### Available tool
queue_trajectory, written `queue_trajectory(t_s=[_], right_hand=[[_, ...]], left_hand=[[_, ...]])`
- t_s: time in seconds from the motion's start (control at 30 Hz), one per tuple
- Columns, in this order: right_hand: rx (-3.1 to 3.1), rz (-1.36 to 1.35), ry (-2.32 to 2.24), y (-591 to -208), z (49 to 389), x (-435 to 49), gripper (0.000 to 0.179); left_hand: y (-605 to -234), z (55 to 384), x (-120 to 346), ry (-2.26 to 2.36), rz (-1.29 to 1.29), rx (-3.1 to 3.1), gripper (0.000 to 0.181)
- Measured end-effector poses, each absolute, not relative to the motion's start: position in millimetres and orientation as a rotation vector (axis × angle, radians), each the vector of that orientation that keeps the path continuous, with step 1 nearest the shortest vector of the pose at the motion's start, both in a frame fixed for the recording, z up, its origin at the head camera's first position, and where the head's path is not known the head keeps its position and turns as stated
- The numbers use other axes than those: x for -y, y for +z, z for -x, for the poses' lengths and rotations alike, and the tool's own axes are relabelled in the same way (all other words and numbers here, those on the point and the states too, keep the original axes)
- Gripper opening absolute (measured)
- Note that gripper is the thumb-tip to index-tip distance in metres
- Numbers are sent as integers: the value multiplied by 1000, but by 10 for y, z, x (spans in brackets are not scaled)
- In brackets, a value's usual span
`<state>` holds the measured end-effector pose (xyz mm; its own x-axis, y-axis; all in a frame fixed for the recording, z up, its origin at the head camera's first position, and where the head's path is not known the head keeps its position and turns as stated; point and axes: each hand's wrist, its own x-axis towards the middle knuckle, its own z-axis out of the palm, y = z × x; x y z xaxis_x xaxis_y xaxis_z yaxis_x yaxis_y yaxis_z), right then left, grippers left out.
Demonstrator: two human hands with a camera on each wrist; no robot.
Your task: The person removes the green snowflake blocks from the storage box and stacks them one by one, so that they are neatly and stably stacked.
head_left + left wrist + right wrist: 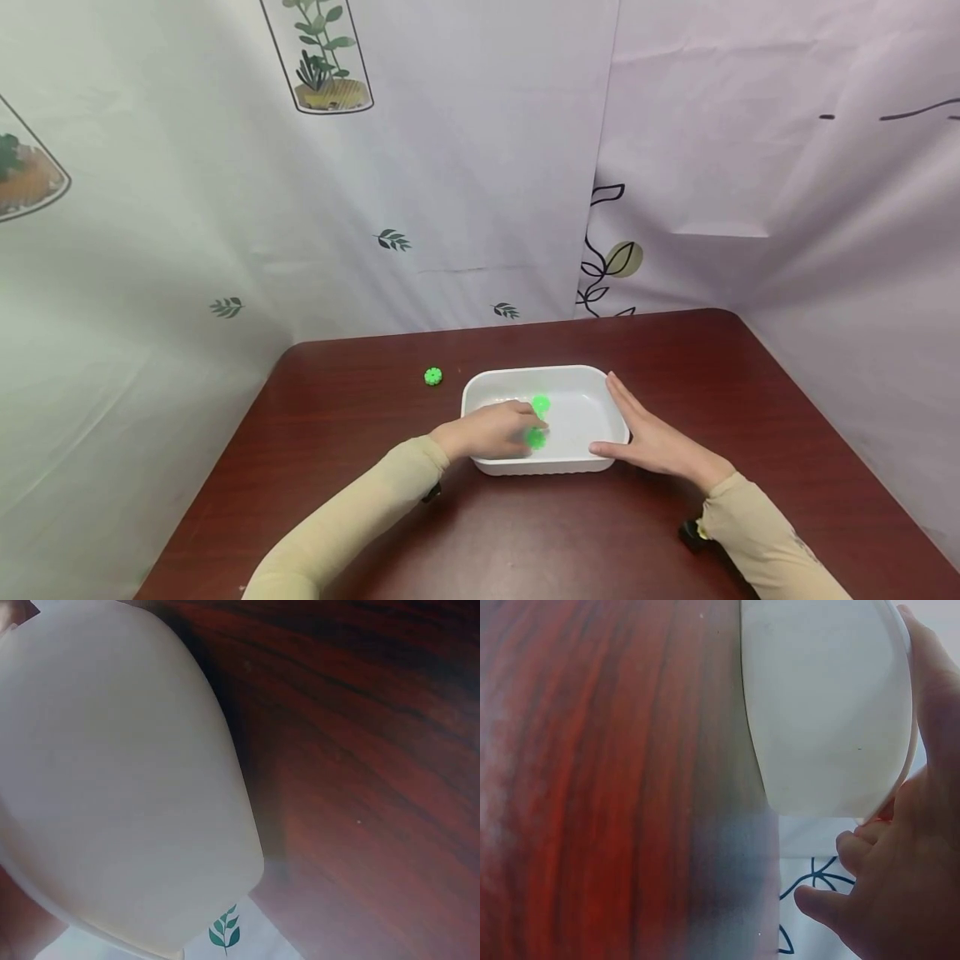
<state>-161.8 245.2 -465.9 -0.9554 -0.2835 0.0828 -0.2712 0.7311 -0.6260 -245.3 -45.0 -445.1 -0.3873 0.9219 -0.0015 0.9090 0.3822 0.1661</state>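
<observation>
A white rectangular plastic tray sits on the table. My left hand reaches over its left side, fingers pointing down inside. Between thumb and fingertips shows a green flower-shaped piece; whether they pinch it is hard to tell. Just beyond the fingertips is another green piece inside the tray. At the right end my right hand holds the tray, thumb over the front rim and fingers along the far right side. In the right wrist view, the right hand has some fingers bent beside the rim.
A small green toothed round piece lies on the dark red wooden table, left of the tray and farther back. Behind the table hangs a white cloth printed with plants.
</observation>
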Motion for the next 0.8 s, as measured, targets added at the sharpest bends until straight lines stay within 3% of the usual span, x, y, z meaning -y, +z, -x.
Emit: queue_trajectory(t_s=[0.2,0.8], right_hand=[[-2916,471,-1038,-4665,1621,-2451,115],[-2906,498,-1079,-4652,1601,-2447,116]], left_hand=[[-4486,2466,423,169,-1693,-2526,26],[-4508,2509,376,284,-1510,-2454,24]])
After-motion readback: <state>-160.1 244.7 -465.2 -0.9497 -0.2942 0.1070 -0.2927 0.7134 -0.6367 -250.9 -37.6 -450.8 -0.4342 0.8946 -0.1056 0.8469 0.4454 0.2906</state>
